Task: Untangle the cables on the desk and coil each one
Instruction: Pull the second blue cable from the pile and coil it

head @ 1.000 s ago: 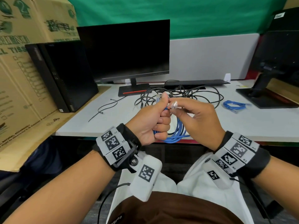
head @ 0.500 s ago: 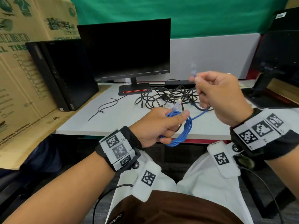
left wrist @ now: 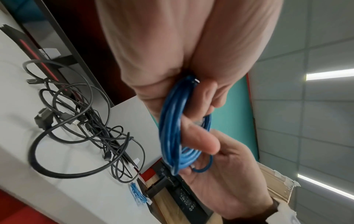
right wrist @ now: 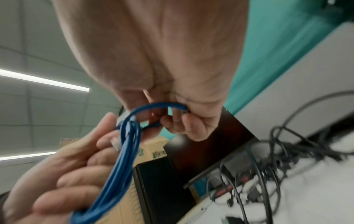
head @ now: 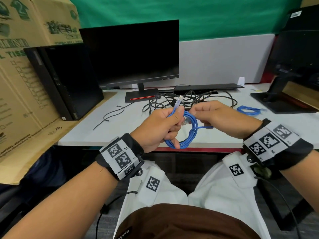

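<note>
Green cloth is hanging behind a pale grey partition, and below it a white bench [head: 82, 135] is carrying the clutter. Toward the back, a dark monitor [head: 134, 52] is standing on a flat black base with a red stripe, and a black computer tower [head: 65, 80] is sitting at the left against printed cardboard boxes [head: 25, 66]. A second monitor stand [head: 279, 99] is occupying the right edge. Just in front of the monitor base, a tangle of black cables [head: 189, 100] is lying in loose, glossy loops, plugs poking out here and there. A thin black cable tie [head: 110, 116] is lying apart at the left, and a small coiled blue cable [head: 248, 110] is resting to the right of the tangle, near the stand.

Above the bench's front edge, the left hand [head: 158, 128] is gripping the blue network cable [head: 188, 135], its fingers [left wrist: 199, 141] curling round a bundle of smooth round loops, with a clear plastic plug [head: 178, 100] sticking up past the thumb. The right hand [head: 222, 118] is pinching a free strand of the same cable, its fingers [right wrist: 184, 121] clamping it where it arcs across to the coil. Both hands are partly hiding the tangle behind them.
</note>
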Motion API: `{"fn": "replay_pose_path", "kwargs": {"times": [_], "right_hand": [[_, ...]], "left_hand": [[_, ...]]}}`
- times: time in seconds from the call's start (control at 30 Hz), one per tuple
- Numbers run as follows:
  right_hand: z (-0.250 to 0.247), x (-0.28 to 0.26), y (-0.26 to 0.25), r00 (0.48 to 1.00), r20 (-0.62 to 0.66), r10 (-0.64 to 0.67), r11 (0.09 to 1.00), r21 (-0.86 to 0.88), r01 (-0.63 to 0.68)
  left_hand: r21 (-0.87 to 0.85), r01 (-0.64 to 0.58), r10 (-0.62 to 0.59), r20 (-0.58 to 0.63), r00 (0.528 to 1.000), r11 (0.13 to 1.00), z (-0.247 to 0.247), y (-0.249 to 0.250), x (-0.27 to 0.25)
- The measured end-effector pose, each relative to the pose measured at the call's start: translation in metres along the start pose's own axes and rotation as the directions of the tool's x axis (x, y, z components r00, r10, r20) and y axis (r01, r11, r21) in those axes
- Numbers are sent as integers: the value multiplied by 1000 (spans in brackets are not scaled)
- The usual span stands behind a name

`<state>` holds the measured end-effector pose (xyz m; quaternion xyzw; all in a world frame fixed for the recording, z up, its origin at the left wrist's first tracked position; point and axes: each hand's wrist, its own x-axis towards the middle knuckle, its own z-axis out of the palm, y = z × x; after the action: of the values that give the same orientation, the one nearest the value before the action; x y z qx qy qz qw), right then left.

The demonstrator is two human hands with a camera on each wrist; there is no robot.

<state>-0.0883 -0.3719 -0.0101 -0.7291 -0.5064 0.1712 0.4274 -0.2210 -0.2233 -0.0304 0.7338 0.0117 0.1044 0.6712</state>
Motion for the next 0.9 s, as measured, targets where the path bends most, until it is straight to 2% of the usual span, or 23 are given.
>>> {"fn": "replay_pose_path", "kwargs": {"times": [0.1, 0.13, 0.2, 0.23, 0.3, 0.37, 0.43, 0.53, 0.63, 0.67, 0.73, 0.8, 0.87, 0.9], "right_hand": [[12, 0, -2, 997, 56, 46, 941, 332, -62], [15, -1, -3, 996, 83, 31, 936, 347, -58], [22, -3, -3, 996, 90, 3, 977, 212, -22], [26, -3, -1, 999, 48, 2, 989, 149, -9], [33, -2, 2, 996, -85, -30, 986, 160, 43], [38, -4, 2, 969, -188, -163, 979, 94, 182], [40, -5, 3, 920, -248, -302, 953, -66, 295], [44, -7, 4, 843, -311, -439, 896, -218, 387], [50, -9, 2, 727, -383, -570, 812, -399, 427], [51, -10, 1, 706, -388, -593, 792, -441, 423], [50, -11, -7, 710, -395, -582, 801, -431, 416], [45, -11, -18, 729, -410, -548, 834, -333, 440], [39, -9, -28, 740, -430, -518, 855, -250, 454], [34, -7, -30, 764, -446, -467, 881, -163, 443]], "left_hand": [[-65, 10, -12, -30, 999, 998, 3, 0, 2], [-102, 13, -18, -40, 999, 995, 4, -1, 2], [-178, 34, -45, -57, 997, 984, 10, -3, 3], [-209, 54, -70, -66, 995, 976, 12, -3, 4], [-255, 105, -129, -77, 989, 961, 16, -3, 3], [-288, 157, -187, -83, 979, 945, 16, 0, 2], [-297, 207, -242, -85, 967, 932, 11, 4, 0], [-283, 248, -278, -71, 958, 927, 6, 10, -1], [-265, 264, -294, -77, 953, 927, 4, 15, 0], [-248, 269, -299, -89, 950, 931, 3, 15, 0], [-178, 276, -302, -139, 943, 945, 4, 14, 0], [24, 257, -246, -210, 946, 966, 10, 10, -3], [252, 216, -153, -246, 957, 943, 19, 6, -3], [317, 198, -115, -263, 958, 927, 22, 5, -2]]}}
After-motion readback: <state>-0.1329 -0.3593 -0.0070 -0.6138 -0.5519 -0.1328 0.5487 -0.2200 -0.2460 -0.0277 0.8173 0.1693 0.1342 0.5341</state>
